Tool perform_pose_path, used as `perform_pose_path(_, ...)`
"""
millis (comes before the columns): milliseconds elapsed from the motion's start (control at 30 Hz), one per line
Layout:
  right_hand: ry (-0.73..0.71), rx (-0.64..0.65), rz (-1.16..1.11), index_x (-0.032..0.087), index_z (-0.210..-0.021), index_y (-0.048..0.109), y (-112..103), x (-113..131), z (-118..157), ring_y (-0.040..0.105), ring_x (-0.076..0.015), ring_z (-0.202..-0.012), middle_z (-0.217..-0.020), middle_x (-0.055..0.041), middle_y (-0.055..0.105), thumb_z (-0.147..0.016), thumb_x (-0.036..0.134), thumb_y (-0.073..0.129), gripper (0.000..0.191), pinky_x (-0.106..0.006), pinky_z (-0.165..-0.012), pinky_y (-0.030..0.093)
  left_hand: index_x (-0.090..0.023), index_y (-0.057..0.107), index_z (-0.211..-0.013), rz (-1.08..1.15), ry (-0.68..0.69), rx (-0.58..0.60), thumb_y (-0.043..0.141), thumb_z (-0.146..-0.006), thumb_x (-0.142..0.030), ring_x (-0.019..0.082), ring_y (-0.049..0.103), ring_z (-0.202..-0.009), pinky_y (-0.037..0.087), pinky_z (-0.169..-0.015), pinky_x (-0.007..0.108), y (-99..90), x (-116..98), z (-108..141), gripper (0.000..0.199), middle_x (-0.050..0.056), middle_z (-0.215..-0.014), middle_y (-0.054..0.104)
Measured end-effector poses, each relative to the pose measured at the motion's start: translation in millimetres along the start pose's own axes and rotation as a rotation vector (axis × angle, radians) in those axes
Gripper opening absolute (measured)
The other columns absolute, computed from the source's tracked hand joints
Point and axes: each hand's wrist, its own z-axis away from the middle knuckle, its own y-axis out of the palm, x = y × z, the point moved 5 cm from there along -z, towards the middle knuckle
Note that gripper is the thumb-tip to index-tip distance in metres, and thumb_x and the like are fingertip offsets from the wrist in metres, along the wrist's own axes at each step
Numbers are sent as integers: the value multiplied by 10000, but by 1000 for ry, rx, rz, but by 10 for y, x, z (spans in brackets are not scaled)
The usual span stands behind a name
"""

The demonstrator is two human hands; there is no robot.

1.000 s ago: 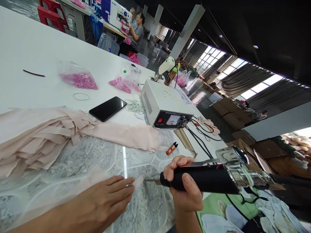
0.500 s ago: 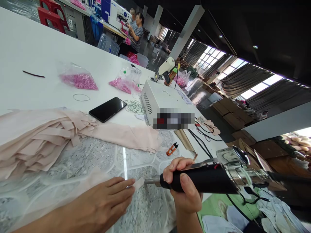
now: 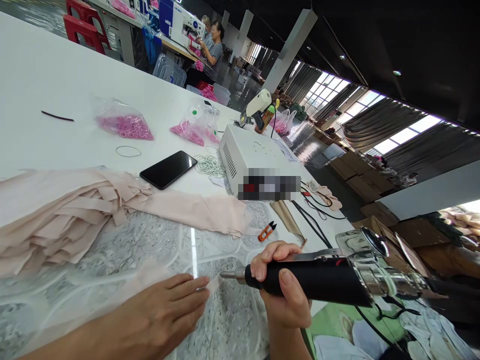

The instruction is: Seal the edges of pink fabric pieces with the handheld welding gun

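Note:
My left hand (image 3: pixel 168 305) lies flat, fingers stretched out, on a strip of sheer pale fabric (image 3: pixel 214 284). The strip's end pokes out past my fingertips on the grey marble-patterned mat (image 3: pixel 225 325). In my right hand (image 3: pixel 283 285) is a hand-held welding gun (image 3: pixel 322 277) with a black grip and chrome rear, my fingers wrapped round it. Its metal tip (image 3: pixel 232 275) points left, at the strip's end; whether it touches, I cannot tell. Beyond my hands lie a pile of pale pink fabric pieces (image 3: pixel 75 215) and orange thread snips (image 3: pixel 267 231).
A black phone (image 3: pixel 168 170), pale elastic loops (image 3: pixel 208 166) and bags of pink rings (image 3: pixel 125 125) lie farther back. A white control box (image 3: pixel 258 150) stands beyond the gun, near black cables (image 3: pixel 313 220). Two people sit at a sewing machine (image 3: pixel 183 25) in the distance.
The gun's tip has shifted slightly left and up, closer to the strip's end. My left hand has hardly moved; the whole view has shifted a little.

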Motion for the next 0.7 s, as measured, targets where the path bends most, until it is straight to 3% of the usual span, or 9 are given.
perform_pose_path(100, 9, -1, 8, 237, -915, 671, 3, -23, 9, 575, -103, -509, -811, 7, 599, -871, 358, 701, 131, -264, -488, 506, -125, 691, -1261, 21, 5, 23, 337, -1116, -124, 211, 680, -1226, 458, -1098, 310, 7, -2, -4, 383, 57, -1236, 764)
perform_pose_path(267, -11, -9, 43, 237, -890, 655, 1, -30, -2, 573, -105, -503, -800, 11, 594, -882, 356, 696, 127, -262, -482, 507, -123, 711, -1209, 10, 15, 18, 285, -1123, -116, 214, 698, -1187, 474, -1066, 316, -24, 10, -22, 434, 51, -1192, 776)
perform_pose_path(467, 17, 16, 46, 243, -892, 628, 29, 21, 23, 554, -107, -492, -793, 16, 573, -877, 391, 690, 162, -270, -465, 511, -136, 700, -1214, 77, -32, 24, 434, -1086, -116, 214, 693, -1174, 480, -1068, 318, 16, 5, -11, 296, 77, -1176, 775)
perform_pose_path(700, 58, 57, -2, 241, -909, 660, 139, 41, 72, 574, -91, -482, -803, 16, 598, -874, 390, 717, 164, -258, -479, 534, -117, 703, -1145, 82, -26, 22, 284, -1125, -120, 210, 718, -1107, 486, -1048, 332, 47, -16, -23, 419, 81, -1133, 781)
